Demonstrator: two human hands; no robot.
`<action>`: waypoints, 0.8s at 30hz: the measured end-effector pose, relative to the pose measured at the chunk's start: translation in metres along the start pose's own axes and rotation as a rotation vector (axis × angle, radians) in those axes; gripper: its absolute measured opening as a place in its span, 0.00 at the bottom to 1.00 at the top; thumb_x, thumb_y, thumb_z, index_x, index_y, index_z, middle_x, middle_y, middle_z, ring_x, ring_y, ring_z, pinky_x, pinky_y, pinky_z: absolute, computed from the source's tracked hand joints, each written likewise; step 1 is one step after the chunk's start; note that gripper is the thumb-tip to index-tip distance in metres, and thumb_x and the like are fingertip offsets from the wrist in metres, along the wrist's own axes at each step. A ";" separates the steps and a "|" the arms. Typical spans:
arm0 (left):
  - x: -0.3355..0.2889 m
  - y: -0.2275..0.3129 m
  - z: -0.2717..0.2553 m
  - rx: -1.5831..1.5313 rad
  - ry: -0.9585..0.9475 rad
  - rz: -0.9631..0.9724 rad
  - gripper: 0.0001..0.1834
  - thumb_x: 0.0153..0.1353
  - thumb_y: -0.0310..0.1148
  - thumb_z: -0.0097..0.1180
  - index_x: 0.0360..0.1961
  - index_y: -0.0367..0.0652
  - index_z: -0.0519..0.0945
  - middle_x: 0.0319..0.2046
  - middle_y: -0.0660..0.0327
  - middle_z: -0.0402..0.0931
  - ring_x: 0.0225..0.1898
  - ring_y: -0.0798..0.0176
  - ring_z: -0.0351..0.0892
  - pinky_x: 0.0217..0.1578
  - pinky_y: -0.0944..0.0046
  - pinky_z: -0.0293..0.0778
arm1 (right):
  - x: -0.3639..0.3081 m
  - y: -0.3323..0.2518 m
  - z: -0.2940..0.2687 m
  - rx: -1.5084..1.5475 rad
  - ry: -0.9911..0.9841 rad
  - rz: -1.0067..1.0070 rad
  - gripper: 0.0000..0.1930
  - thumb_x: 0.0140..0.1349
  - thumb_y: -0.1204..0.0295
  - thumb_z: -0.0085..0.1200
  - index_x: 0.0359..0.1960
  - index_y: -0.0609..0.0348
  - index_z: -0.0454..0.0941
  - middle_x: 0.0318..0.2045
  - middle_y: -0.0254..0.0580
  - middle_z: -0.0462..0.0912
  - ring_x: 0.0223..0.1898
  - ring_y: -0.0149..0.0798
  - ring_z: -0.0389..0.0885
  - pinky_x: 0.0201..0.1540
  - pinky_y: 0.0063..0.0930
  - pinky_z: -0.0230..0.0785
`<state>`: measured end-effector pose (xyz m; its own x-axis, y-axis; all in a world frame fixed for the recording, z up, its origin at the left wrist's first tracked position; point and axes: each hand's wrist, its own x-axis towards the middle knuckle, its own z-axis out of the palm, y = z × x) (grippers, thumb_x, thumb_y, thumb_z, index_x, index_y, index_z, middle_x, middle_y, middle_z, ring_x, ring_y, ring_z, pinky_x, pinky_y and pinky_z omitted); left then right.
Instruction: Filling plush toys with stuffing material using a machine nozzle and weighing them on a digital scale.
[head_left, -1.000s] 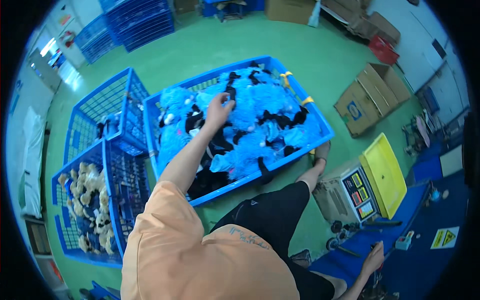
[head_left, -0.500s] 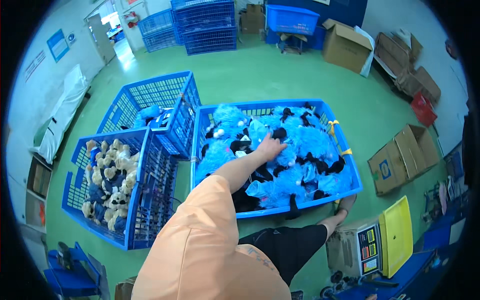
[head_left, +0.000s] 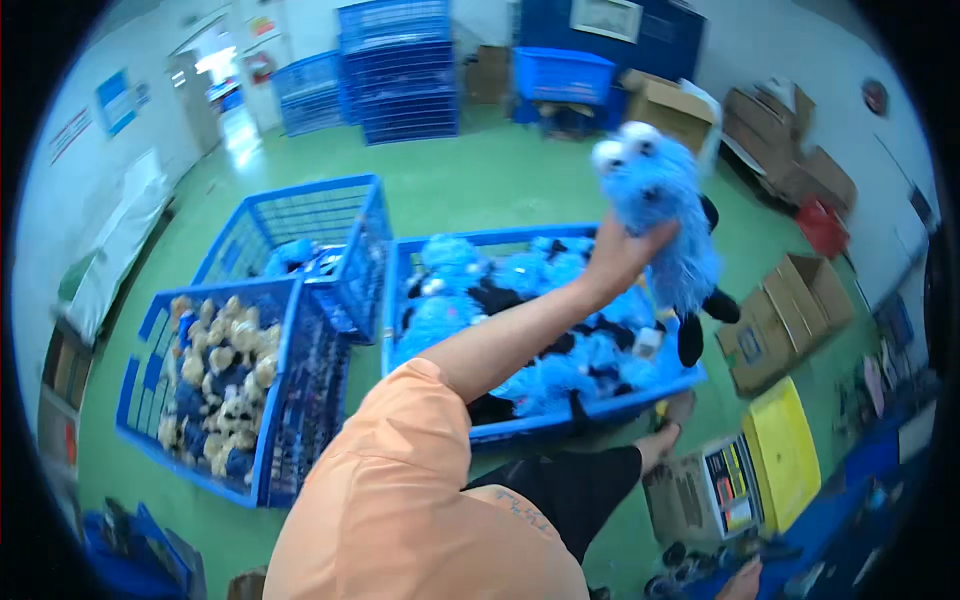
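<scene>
The left hand [head_left: 622, 256] grips a blue plush toy [head_left: 662, 190] — fingers curled around it. The right hand's [head_left: 742, 582] fingers I can't make out.

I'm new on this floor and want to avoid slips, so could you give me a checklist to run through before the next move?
1. Left hand grip on the blue plush toy: ok, fingers and thumb are around its body.
2. Held toy above the pile in the wide blue basket: ok, it is held up over the basket's right side.
3. Both hands on the toy: not ok, only the left holds it.
4. Right hand free: cannot tell, it is at the lower edge.
5. Toy's seams sound: cannot tell, too blurred.
6. Tan plush toys inside their own basket: ok.
</scene>
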<state>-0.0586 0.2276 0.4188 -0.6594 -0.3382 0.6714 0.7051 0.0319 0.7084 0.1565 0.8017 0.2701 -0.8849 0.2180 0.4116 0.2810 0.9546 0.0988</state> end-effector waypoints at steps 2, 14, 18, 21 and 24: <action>-0.016 -0.001 0.035 -0.149 0.044 -0.282 0.26 0.62 0.43 0.67 0.56 0.40 0.77 0.48 0.56 0.81 0.46 0.59 0.80 0.53 0.57 0.76 | 0.008 -0.013 0.003 0.147 -0.143 0.155 0.21 0.73 0.53 0.43 0.43 0.56 0.83 0.30 0.42 0.86 0.28 0.55 0.80 0.30 0.45 0.68; -0.170 -0.034 0.215 -0.967 -0.444 -1.448 0.14 0.73 0.46 0.50 0.37 0.48 0.77 0.25 0.69 0.76 0.18 0.75 0.66 0.14 0.75 0.57 | -0.021 -0.133 0.015 1.754 -0.260 0.648 0.15 0.73 0.64 0.49 0.51 0.61 0.78 0.41 0.40 0.83 0.35 0.30 0.80 0.38 0.23 0.74; -0.204 -0.051 0.218 -1.028 -0.500 -1.550 0.13 0.73 0.45 0.51 0.41 0.47 0.77 0.28 0.68 0.78 0.20 0.75 0.67 0.15 0.75 0.57 | -0.042 -0.131 0.034 2.211 -0.412 0.816 0.18 0.74 0.59 0.49 0.53 0.61 0.77 0.41 0.39 0.83 0.36 0.27 0.80 0.36 0.22 0.74; -0.228 -0.071 0.209 -1.064 -0.527 -1.583 0.13 0.73 0.44 0.52 0.45 0.45 0.77 0.32 0.67 0.79 0.21 0.74 0.69 0.15 0.75 0.58 | -0.050 -0.129 0.039 2.414 -0.549 0.815 0.20 0.74 0.57 0.49 0.54 0.60 0.77 0.41 0.37 0.84 0.36 0.26 0.80 0.35 0.22 0.74; -0.243 -0.083 0.197 -1.158 -0.419 -1.600 0.12 0.72 0.42 0.52 0.45 0.46 0.77 0.32 0.67 0.79 0.22 0.74 0.68 0.16 0.75 0.57 | -0.053 -0.129 0.038 2.985 -0.818 0.627 0.20 0.74 0.54 0.49 0.54 0.59 0.77 0.41 0.37 0.84 0.37 0.25 0.80 0.36 0.21 0.73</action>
<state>-0.0089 0.4928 0.2397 -0.6270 0.7585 -0.1775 -0.7722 -0.5752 0.2698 0.1528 0.6748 0.2013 -0.9728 -0.2235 -0.0608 0.2309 -0.9564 -0.1785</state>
